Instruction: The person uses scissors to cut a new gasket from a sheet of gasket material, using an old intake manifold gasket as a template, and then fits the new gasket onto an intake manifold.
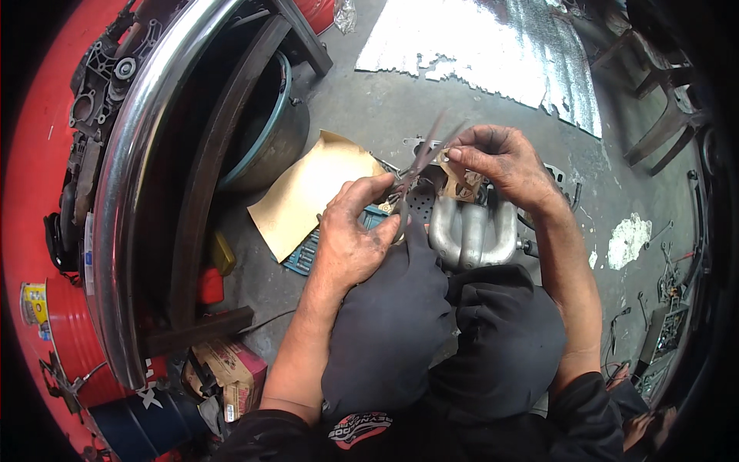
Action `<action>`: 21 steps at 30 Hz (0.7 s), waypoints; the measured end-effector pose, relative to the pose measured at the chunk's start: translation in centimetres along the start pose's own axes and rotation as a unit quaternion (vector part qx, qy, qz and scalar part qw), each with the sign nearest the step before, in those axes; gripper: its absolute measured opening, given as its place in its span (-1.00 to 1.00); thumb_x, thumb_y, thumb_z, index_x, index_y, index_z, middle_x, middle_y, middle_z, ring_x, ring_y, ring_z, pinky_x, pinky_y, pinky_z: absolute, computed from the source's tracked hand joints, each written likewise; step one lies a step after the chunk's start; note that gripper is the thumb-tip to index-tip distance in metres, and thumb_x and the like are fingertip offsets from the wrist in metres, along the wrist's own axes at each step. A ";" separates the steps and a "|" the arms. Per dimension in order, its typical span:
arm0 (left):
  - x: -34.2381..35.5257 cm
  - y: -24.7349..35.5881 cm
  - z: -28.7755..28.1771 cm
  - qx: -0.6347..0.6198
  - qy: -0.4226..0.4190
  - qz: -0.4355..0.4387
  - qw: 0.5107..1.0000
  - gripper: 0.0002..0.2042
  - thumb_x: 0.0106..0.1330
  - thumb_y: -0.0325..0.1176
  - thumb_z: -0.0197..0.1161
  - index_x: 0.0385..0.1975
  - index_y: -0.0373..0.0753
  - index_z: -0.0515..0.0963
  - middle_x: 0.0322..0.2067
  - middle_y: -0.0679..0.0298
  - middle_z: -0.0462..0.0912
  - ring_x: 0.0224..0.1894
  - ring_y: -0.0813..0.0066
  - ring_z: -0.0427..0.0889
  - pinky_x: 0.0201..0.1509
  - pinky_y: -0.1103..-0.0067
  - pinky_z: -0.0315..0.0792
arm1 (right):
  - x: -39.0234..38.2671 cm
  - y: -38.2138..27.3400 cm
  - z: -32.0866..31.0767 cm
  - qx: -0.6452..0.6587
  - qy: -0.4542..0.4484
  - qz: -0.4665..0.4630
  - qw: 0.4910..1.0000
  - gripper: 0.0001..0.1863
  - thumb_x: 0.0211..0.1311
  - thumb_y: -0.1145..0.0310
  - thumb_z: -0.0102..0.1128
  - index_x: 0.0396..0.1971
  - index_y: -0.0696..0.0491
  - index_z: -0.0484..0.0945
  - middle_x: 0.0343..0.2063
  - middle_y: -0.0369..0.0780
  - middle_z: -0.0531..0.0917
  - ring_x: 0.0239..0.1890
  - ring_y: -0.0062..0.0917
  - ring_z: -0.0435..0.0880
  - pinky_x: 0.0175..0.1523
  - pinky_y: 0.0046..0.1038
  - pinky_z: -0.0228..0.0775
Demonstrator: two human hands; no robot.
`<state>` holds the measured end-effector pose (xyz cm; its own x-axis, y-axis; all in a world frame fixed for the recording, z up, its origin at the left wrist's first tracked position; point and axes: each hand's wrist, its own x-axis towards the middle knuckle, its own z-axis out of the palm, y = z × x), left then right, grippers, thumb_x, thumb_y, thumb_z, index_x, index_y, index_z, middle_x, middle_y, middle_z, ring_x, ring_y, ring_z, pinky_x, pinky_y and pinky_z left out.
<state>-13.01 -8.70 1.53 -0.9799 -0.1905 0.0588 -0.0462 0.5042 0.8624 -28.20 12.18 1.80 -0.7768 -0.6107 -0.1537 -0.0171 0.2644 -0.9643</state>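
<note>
My left hand [350, 235] is closed round the handles of a pair of scissors [417, 165], whose blades stand apart and point up and away. My right hand [500, 158] pinches a small tan piece of cut gasket paper [454, 185] between thumb and fingers, just right of the blades. Whether the blades touch the paper, I cannot tell. Below the paper, in front of my knees, sits a silvery metal manifold [473, 235] with curved pipes. A larger tan paper sheet [308, 196] lies left of the scissors, partly over a blue tool case [305, 256].
A dark metal bench frame [235, 131] with a shiny rounded edge runs along the left, a large round tub [281, 115] behind it. A torn silvery sheet [493, 58] lies on the floor ahead. Scattered tools [671, 281] and a metal toolbox [663, 335] are at right.
</note>
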 end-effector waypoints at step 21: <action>-0.4 1.0 -0.4 0.086 -0.009 0.030 0.996 -0.47 0.02 -0.69 0.34 0.10 -0.38 0.55 -0.09 0.13 0.61 0.02 0.36 0.61 0.19 0.50 0.45 | -0.5 -0.1 0.0 0.025 -0.039 -0.027 0.999 -0.70 0.04 0.35 0.49 -0.23 0.14 0.70 -0.51 -0.29 0.71 -0.45 -0.68 0.63 -0.27 -0.53 0.52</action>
<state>-12.55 -8.43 2.53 -0.9852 -0.1409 0.0975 -0.0180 0.6510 0.7589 -27.83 12.46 1.99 -0.7238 -0.6802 -0.1161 -0.0249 0.1940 -0.9807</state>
